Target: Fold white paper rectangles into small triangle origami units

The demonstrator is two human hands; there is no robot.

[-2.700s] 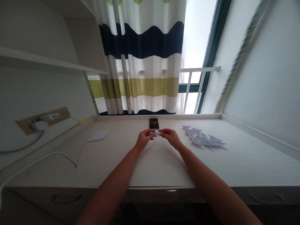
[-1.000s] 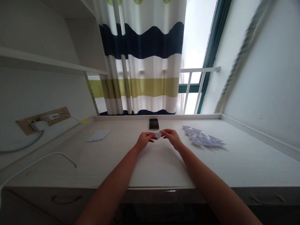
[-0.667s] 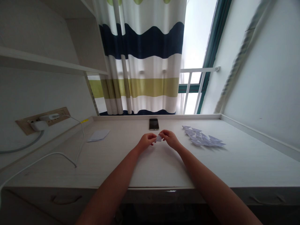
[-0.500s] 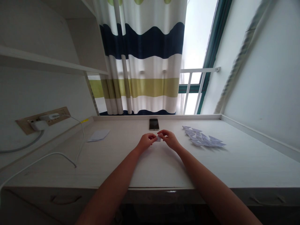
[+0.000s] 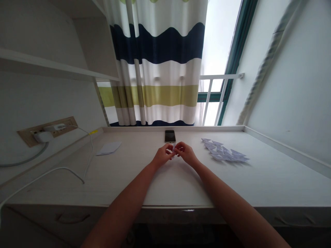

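Since the earlier frame my hands have closed in: the paper piece (image 5: 174, 147) now shows only as a thin pale sliver, the rest hidden behind my fingers. My left hand (image 5: 162, 155) and right hand (image 5: 186, 153) meet above the desk (image 5: 181, 186), just in front of the phone (image 5: 170, 136), each pinching the paper between thumb and fingertips (image 5: 180, 148); neither hand is spread.

Technique: pinch close to the paper's edge with even pressure from both sides, and keep my wrists steady so the piece cannot slip.

Orientation: the visible sliver stands roughly upright and points toward the phone. Its long axis seems to run away from me, but too little shows to be sure.

Nearby: paper triangles (image 5: 222, 150) lie to my right, a white sheet (image 5: 109, 148) to my left.
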